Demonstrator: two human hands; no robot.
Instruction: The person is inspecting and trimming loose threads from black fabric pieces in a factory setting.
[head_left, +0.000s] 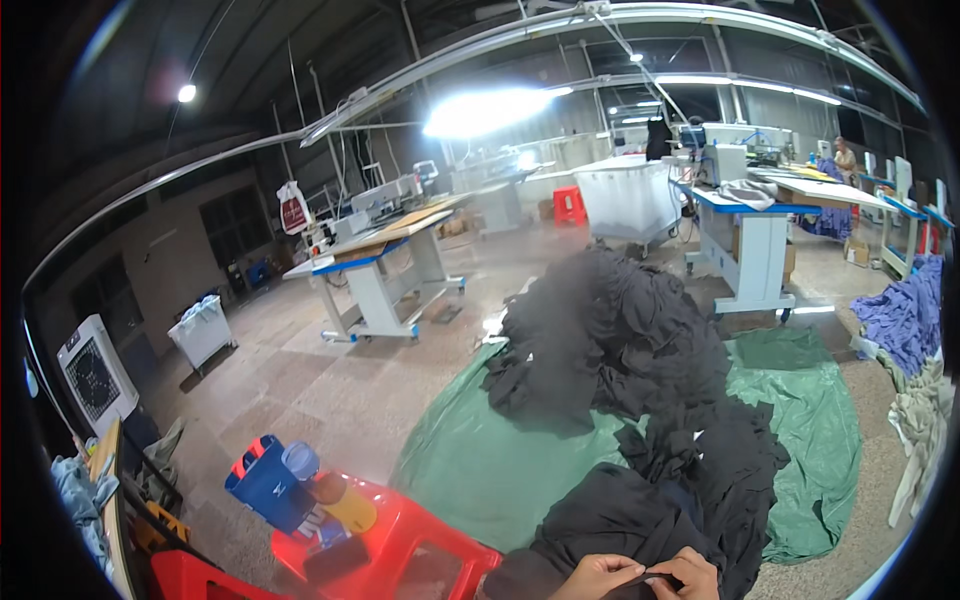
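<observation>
At the lower edge, my left hand (598, 576) and my right hand (690, 572) are close together, thumbs and fingers pinching a fold of black cloth (615, 520). The cloth is bunched and spreads out beyond my hands; what kind of garment it is, I cannot tell. Directly beyond it, more black cloth (735, 460) runs into a large heap of black fabric (610, 330). The heap rests on a green plastic sheet (480, 440) laid over the floor.
To my left, a red plastic stool (400, 560) carries a blue bag (268, 485), a bottle with yellow contents (345, 500) and a dark flat object (336, 560). Wheeled sewing tables (375, 255) (745, 240) stand farther off. Purple cloth (900, 315) is piled at right; a person (845, 158) is far behind.
</observation>
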